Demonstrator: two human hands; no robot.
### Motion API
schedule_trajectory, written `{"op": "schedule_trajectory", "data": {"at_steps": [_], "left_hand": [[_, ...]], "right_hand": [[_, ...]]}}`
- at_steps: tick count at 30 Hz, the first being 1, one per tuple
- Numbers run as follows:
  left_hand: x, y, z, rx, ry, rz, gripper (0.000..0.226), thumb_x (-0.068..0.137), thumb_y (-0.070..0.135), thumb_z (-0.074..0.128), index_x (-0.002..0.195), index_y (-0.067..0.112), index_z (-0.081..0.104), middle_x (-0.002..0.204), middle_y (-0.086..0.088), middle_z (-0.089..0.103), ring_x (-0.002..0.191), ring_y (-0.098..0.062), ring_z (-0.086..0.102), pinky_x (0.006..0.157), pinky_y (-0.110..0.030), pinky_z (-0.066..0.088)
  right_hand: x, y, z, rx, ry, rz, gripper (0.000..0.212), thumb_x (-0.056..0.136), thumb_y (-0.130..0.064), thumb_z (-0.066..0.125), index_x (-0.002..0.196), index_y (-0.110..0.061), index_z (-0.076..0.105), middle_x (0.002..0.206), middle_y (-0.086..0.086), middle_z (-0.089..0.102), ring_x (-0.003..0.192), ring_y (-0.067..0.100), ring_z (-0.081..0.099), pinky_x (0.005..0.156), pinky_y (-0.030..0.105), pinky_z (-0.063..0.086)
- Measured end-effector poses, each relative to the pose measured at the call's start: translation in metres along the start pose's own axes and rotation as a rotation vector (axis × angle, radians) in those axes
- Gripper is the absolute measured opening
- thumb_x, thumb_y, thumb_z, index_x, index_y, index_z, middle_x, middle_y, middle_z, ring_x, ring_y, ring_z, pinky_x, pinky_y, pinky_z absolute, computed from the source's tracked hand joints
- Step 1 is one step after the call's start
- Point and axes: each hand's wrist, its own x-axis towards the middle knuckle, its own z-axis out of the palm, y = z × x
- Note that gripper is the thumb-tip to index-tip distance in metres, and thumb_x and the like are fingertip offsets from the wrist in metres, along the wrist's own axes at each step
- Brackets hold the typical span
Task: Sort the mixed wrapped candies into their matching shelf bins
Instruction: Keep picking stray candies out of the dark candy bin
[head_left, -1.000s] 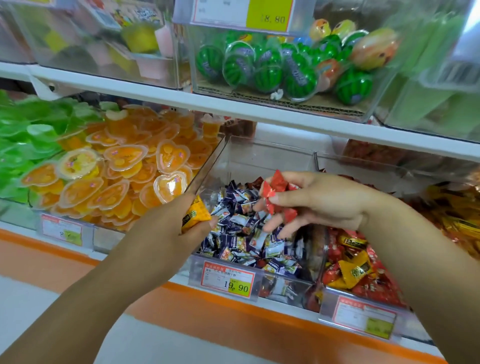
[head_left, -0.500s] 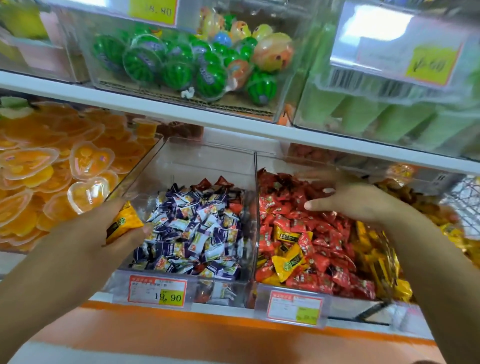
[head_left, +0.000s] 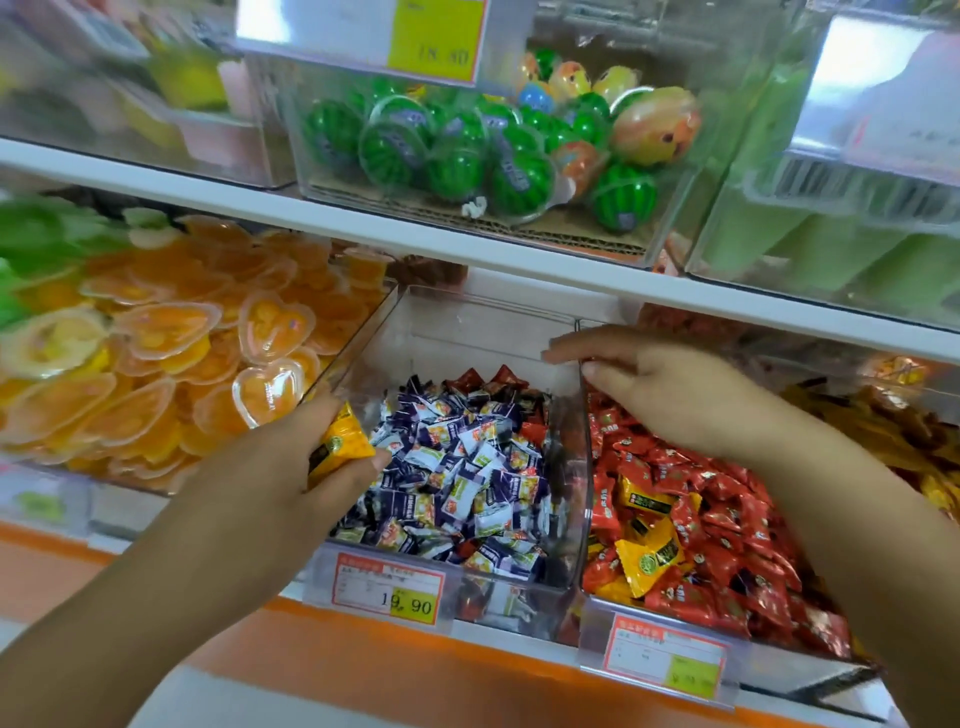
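We found the left hand (head_left: 280, 467) curled tight round a small clutch of yellow candies (head_left: 340, 448), thumb beneath and fingers over, with the wrappers poking out of the fist toward the upper right. It hung at the front left corner of the middle bin (head_left: 457, 332), just above the purple-and-white candies (head_left: 467, 483); we could not tell whether it touched them. The right hand (head_left: 675, 400) held nothing. Its fingers (head_left: 558, 356) were stretched out flat and pointed left, over the top of the clear divider (head_left: 586, 467) between the middle bin and the red candies (head_left: 727, 499) next door.

The relation we judged to matter ran sideways. The yellow candies matched neither bin under the hands. Their likeliest home was the heap of yellow packets (head_left: 893, 431) at the far right, past the red candies, blurred but plainly yellow. That heap lay well apart from the left hand, while the right hand was much nearer. So we expected either a long reach rightward or a hand-over.

The stray red pieces (head_left: 485, 378) at the back of the middle bin sat just below and left of the right fingertips. Yellow strays (head_left: 649, 558) lay among the red candies, below the right wrist toward the front.
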Motion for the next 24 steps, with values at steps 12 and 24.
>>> {"op": "schedule_trajectory", "data": {"at_steps": [12,24], "left_hand": [[0.009,-0.024,-0.011,-0.045,-0.015,-0.078,0.025,0.09,0.046,0.052,0.088,0.025,0.04,0.064,0.025,0.048,0.052,-0.005,0.04,0.049,-0.02,0.036],[0.012,-0.031,-0.008,-0.036,0.002,-0.046,0.029,0.09,0.044,0.053,0.075,0.025,0.038,0.076,0.024,0.05,0.058,-0.003,0.045,0.057,-0.016,0.037]], "right_hand": [[0.165,-0.003,0.087,-0.496,-0.582,0.069,0.065,0.096,0.003,0.038,0.152,-0.027,0.022,0.138,0.005,0.05,0.082,0.009,0.051,0.065,0.013,0.037],[0.17,-0.007,0.122,-0.29,-0.575,0.101,0.036,0.091,-0.003,0.05,0.127,-0.003,0.05,0.122,0.025,0.056,0.078,0.022,0.046,0.058,0.029,0.035]]}}
